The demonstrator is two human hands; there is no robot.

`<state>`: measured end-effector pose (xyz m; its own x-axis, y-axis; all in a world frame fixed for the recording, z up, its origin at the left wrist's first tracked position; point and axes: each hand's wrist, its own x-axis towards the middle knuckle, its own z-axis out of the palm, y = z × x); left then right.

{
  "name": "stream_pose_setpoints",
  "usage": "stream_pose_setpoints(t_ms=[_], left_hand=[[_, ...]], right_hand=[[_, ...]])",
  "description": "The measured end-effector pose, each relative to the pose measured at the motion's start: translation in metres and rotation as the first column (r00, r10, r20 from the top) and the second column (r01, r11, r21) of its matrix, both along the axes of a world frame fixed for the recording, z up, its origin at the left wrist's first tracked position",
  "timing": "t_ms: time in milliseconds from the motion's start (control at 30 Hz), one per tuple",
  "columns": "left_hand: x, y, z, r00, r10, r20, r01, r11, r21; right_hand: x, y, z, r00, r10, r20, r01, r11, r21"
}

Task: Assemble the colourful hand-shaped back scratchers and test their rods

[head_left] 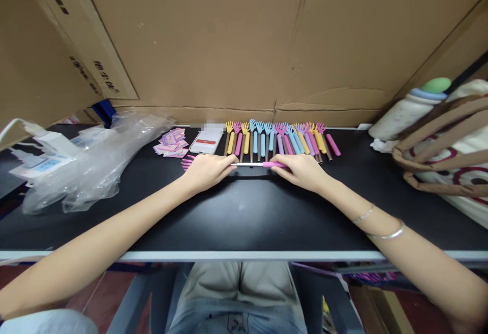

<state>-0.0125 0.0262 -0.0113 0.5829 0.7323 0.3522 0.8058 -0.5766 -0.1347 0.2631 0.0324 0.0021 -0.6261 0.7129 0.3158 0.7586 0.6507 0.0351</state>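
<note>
A pink back scratcher (249, 164) with a metal rod lies level between my two hands, just above the black table. My left hand (208, 172) is closed around its claw end, and the pink claw tips stick out on the left. At the other end, my right hand (303, 171) grips the pink handle, with fingers and thumb pressed on it. Behind the hands runs a row of back scratchers (255, 143) in yellow, pink, blue and purple, claws toward the cardboard wall. A separate pink handle (333, 145) lies at the row's right end.
Left of the row are a phone (206, 141) and a pile of small printed cards (172, 142). Clear plastic bags (91, 166) and a power strip (41, 169) lie farther left. A white bottle (404, 113) and a brown-handled bag (457, 156) occupy the right. Cardboard (213, 44) walls the back.
</note>
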Motion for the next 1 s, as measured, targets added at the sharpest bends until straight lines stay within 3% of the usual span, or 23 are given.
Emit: stream_pose_setpoints(t_ms=[900,1000], left_hand=[[0.003,0.0,-0.006,0.992,-0.088,0.095,0.083,0.995,0.057],[0.003,0.0,-0.006,0.99,-0.101,0.097,0.095,0.993,0.065]], right_hand=[[0.002,0.002,-0.002,0.999,0.028,-0.023,-0.029,0.999,-0.04],[0.0,-0.003,0.01,0.998,0.047,-0.042,-0.047,0.999,0.014]])
